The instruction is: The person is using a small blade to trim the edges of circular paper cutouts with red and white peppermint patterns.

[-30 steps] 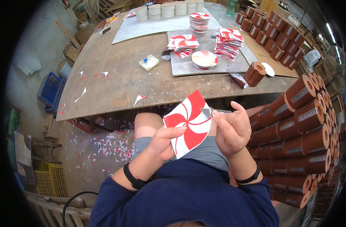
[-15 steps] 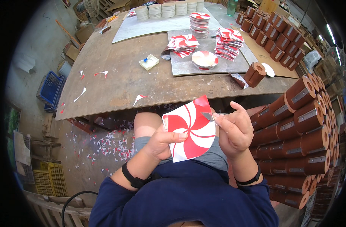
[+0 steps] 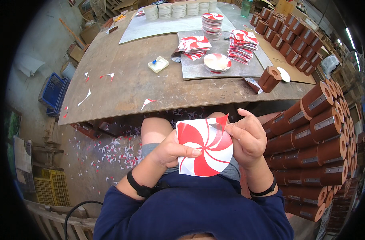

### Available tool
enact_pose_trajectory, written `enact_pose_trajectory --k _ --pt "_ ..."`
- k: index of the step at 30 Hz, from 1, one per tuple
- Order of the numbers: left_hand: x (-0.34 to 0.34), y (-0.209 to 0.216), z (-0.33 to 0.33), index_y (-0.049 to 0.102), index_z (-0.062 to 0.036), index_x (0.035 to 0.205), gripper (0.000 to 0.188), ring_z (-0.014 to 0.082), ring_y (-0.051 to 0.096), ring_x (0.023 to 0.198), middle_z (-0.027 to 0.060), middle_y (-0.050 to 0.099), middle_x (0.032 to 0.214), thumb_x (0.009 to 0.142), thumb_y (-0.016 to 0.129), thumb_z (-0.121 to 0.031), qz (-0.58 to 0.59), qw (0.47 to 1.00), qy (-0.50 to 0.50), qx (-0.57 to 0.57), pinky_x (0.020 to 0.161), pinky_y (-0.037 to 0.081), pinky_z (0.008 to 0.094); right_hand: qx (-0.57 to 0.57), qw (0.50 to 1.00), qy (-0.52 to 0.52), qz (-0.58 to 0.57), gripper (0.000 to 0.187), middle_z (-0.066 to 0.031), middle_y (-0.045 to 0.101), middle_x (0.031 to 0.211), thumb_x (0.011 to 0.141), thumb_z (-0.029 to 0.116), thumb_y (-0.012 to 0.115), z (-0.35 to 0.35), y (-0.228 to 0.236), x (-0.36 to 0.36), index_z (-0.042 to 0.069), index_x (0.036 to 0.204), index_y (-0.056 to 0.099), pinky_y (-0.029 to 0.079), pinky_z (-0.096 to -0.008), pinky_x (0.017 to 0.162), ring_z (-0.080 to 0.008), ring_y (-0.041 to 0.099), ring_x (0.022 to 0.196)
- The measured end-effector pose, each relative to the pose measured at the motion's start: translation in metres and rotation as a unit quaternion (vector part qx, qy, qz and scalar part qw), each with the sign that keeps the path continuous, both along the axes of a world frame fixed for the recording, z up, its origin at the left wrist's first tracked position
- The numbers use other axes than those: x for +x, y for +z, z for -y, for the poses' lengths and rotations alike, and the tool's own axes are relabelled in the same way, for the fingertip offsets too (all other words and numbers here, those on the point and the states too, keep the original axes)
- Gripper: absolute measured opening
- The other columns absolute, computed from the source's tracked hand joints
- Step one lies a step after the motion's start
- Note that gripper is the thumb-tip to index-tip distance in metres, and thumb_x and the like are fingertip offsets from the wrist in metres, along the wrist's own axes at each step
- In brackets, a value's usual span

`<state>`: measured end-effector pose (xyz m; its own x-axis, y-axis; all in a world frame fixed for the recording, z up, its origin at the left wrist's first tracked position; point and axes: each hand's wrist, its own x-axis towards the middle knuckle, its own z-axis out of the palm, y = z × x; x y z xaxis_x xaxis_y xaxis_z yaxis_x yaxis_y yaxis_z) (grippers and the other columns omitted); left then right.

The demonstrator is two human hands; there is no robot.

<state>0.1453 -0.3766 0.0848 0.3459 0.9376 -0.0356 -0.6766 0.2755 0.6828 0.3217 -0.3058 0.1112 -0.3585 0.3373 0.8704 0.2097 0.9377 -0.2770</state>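
Flat swirl-print sheet (image 3: 214,155): red and white, curved pinwheel bands. Piled square sheets (image 3: 243,37): same red/white swirl. Thin pointed offcuts (image 3: 147,104): white, some red. Stacked round discs (image 3: 179,9): plain cream. Stacked hollow cylinders (image 3: 330,135): reddish brown, grey metal strips (image 3: 324,123). Slatted plastic crates: blue (image 3: 50,94), yellow (image 3: 46,191). Short-sleeved cloth shirt (image 3: 190,208): solid navy.

Behind the red-and-white sheet (image 3: 204,160) the fingers of the left hand (image 3: 170,152) are hidden, all 4 but the thumb, while the right hand (image 3: 248,138) covers the rear of the grey blade (image 3: 213,125), the lower edge crops the navy shirt (image 3: 190,204), and many floor scraps (image 3: 120,152) are too small to count.
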Motion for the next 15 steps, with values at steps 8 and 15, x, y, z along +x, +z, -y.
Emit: enact_pose_trajectory --k 8,15 --pt "-0.012 -0.002 -0.005 0.045 0.0035 0.109 0.05 0.0163 0.055 0.09 0.0101 0.056 0.099 0.062 0.061 0.007 -0.053 0.998 -0.024 0.024 0.08 0.043 0.029 -0.033 0.999 0.04 0.0 0.019 -0.0025 0.049 0.059 0.056 -0.004 0.059 -0.001 -0.001 0.001 0.005 0.072 0.061 0.044 -0.0361 0.075 -0.0174 0.049 0.055" --pt "-0.008 -0.001 -0.007 0.044 0.0031 0.11 0.05 0.0158 0.054 0.091 0.0097 0.055 0.1 0.063 0.062 0.006 -0.045 0.994 -0.082 0.048 0.08 0.043 0.0288 -0.035 0.998 0.051 0.02 0.018 -0.0037 0.052 0.063 0.057 -0.003 0.059 -0.001 -0.002 -0.001 0.004 0.074 0.06 0.043 -0.0361 0.075 -0.0184 0.052 0.059"
